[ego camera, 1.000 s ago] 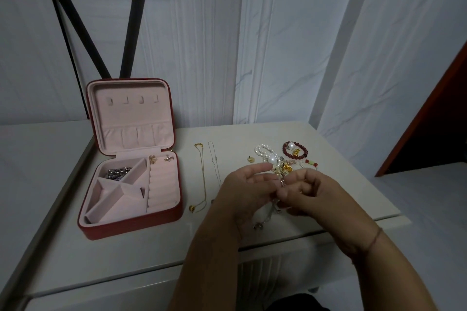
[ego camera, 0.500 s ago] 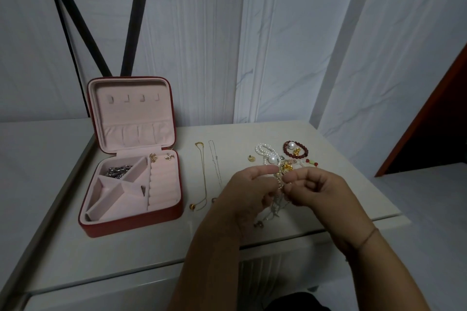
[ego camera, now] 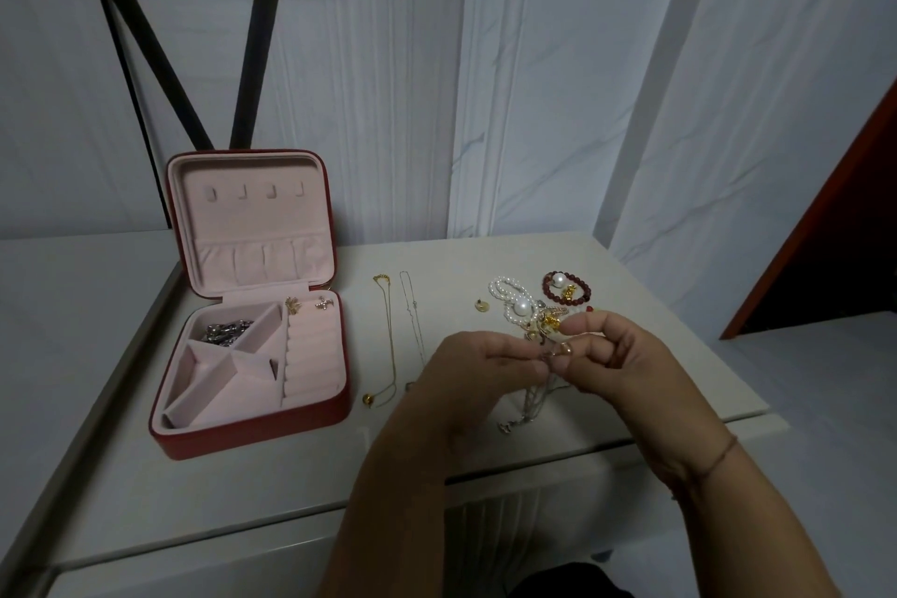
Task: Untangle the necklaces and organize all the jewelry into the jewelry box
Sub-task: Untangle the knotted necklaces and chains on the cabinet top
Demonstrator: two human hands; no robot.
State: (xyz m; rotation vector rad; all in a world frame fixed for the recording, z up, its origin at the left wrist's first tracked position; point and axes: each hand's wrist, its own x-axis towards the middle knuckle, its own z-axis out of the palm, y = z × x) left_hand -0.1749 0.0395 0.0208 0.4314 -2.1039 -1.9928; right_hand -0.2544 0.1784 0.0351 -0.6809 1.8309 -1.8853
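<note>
The red jewelry box [ego camera: 252, 432] lies open on the left of the table, pink inside, with a silver chain [ego camera: 225, 331] in one compartment and two small earrings [ego camera: 308, 304] at its back. My left hand [ego camera: 480, 374] and my right hand [ego camera: 616, 354] meet above the table and both pinch a tangled silver necklace [ego camera: 529, 408], whose chains hang down to a pendant. A gold necklace [ego camera: 388, 340] and a thin silver necklace [ego camera: 412, 311] lie straight beside the box. A pearl strand [ego camera: 509, 299] and a red bead bracelet [ego camera: 563, 289] lie behind my hands.
A small gold ring-like piece [ego camera: 481, 304] lies left of the pearls. The white table [ego camera: 242, 500] ends in a front edge just below my wrists. A marbled wall stands behind, and black straps hang at the upper left.
Both hands have stayed together on the tangled necklace, lifting slightly and shifting their finger grip. The other jewelry has not moved.
</note>
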